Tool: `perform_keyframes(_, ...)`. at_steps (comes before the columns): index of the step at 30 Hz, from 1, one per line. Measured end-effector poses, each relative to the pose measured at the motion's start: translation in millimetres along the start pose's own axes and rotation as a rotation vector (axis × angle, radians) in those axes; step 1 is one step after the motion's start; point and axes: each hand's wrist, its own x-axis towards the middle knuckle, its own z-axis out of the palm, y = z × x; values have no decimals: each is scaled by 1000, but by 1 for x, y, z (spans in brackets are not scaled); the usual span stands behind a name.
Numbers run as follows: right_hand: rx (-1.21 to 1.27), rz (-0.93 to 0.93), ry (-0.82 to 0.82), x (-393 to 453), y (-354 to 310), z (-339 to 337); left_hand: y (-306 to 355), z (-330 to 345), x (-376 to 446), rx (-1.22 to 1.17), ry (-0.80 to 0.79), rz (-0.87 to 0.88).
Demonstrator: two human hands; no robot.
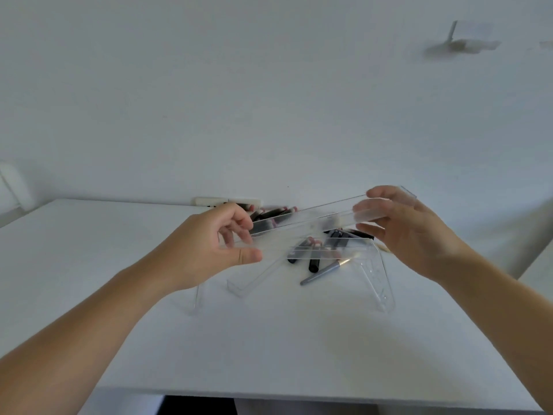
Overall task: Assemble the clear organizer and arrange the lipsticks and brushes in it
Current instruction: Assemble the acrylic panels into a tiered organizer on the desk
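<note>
I hold a long clear organizer tray (311, 217) in the air above the white table, tilted with its right end higher. My left hand (209, 244) pinches its left end between thumb and fingers. My right hand (410, 232) grips its right end. Below it a second clear shelf piece (317, 253) sits across two clear side panels; the right panel (378, 283) stands on the table. Another clear tray (248, 283) lies slanted underneath. Several black lipsticks (275, 214) and a grey-handled brush (324, 272) lie on the table behind and under the parts.
The white table (269, 339) runs to a front edge near the bottom of the view. A white wall rises right behind it, with a white socket strip (227, 201) at the table's back edge. A pale object (457, 44) hangs on the wall upper right.
</note>
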Motion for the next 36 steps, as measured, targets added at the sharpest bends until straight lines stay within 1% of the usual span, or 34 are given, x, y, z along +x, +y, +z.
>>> perform_keyframes(2, -117, -29, 71, -8, 5, -6, -4, 2, -2, 33, 34, 2)
perform_keyframes(4, -255, -34, 105, -18, 13, -11, -10, 5, -5, 71, 37, 0)
perform_keyframes(8, -427, 52, 81, -34, 31, -16, -21, 12, -13, 120, 24, 17)
perform_keyframes(12, -583, 107, 41, -41, 43, -17, -28, 18, -20, 90, 42, 24)
perform_keyframes(15, -595, 132, 27, -42, 51, -16, -33, 20, -24, 44, 64, -2)
perform_keyframes(19, -654, 125, 51, -43, 60, -17, -36, 25, -27, -12, 67, -9)
perform_keyframes(25, -621, 108, 73, -44, 63, -18, -40, 28, -28, 23, 65, 9)
perform_keyframes(30, -572, 114, 41, -47, 61, -17, -43, 27, -30, 38, 69, -9)
perform_keyframes(33, -545, 108, 36, -47, 61, -16, -45, 27, -30, -15, 76, -43)
perform_keyframes(36, -526, 126, 16, -48, 61, -16, -46, 27, -31, -120, 53, -118)
